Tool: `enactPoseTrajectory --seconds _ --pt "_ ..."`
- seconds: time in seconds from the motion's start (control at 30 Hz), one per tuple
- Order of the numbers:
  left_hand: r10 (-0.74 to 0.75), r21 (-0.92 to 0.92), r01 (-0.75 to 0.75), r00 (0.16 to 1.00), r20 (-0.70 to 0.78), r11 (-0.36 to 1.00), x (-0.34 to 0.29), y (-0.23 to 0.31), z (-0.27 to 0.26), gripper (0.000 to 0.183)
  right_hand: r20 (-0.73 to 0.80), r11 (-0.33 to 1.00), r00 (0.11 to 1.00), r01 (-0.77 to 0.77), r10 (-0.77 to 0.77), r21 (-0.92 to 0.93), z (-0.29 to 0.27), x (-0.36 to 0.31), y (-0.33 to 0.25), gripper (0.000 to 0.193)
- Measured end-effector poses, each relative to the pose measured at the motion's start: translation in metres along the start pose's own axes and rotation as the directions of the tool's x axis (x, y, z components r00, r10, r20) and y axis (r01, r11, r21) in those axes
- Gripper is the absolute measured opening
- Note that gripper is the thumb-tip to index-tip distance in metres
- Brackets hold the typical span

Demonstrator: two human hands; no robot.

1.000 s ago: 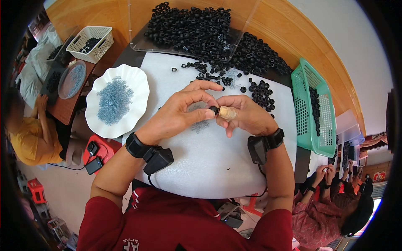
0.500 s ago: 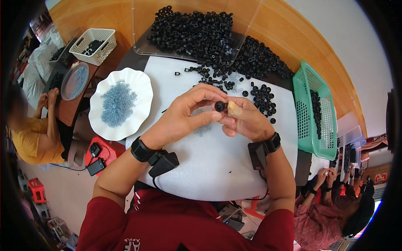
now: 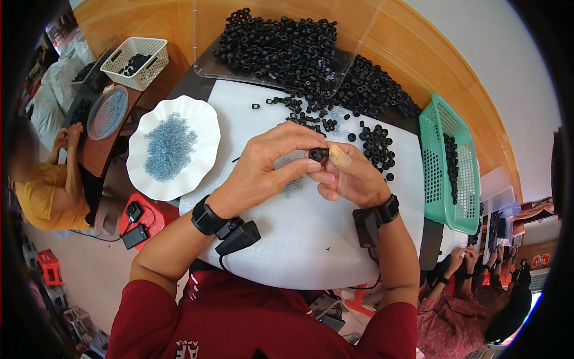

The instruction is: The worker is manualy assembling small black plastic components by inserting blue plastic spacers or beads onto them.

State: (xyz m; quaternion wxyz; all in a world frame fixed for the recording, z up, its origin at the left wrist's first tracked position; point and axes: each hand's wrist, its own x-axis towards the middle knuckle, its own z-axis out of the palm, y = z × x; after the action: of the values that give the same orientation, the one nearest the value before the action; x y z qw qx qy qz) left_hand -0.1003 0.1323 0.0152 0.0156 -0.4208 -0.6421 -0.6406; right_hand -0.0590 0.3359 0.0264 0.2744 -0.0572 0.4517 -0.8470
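Both hands meet above the white mat [image 3: 299,239]; the left hand [image 3: 269,164] pinches a small black ring [image 3: 315,155] between thumb and fingertips; the right hand [image 3: 350,179], fingers curled, touches the ring's other side; the white plate [image 3: 203,128] lies left of the mat; loose black rings [image 3: 376,143] lie at its far edge.

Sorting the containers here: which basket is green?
The green basket at the white mat's right edge; the other basket, far left on the wooden table, is white. Both hold black rings.

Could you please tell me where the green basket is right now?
In the head view, the green basket sits at the right edge of the white mat, beside the loose black rings.
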Motion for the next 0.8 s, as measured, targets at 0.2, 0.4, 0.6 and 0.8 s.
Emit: enactPoseTrajectory --seconds 0.2,0.4,0.6,0.8 --pt "-0.004 0.084 0.003 1.0 0.008 0.996 -0.0009 0.0027 -0.0002 0.026 -0.076 0.999 0.997 -0.029 0.027 -0.023 0.0014 -0.001 -0.0039 0.033" --pt "0.008 0.085 -0.009 1.0 0.017 0.996 -0.0022 0.0008 0.0 0.026 -0.085 0.999 0.995 -0.044 0.042 -0.026 -0.0028 -0.0021 -0.0037 0.031" --pt "0.031 -0.014 -0.03 0.994 0.109 0.999 0.0 0.0047 -0.0015 0.028 0.005 0.994 0.998 -0.061 0.062 -0.086 -0.0055 -0.0078 -0.0069 0.034" --pt "0.035 -0.057 -0.028 0.99 0.133 0.998 0.0016 0.0061 -0.001 0.027 0.079 0.996 0.996 -0.025 0.032 -0.085 -0.0052 -0.0066 -0.0064 0.035"
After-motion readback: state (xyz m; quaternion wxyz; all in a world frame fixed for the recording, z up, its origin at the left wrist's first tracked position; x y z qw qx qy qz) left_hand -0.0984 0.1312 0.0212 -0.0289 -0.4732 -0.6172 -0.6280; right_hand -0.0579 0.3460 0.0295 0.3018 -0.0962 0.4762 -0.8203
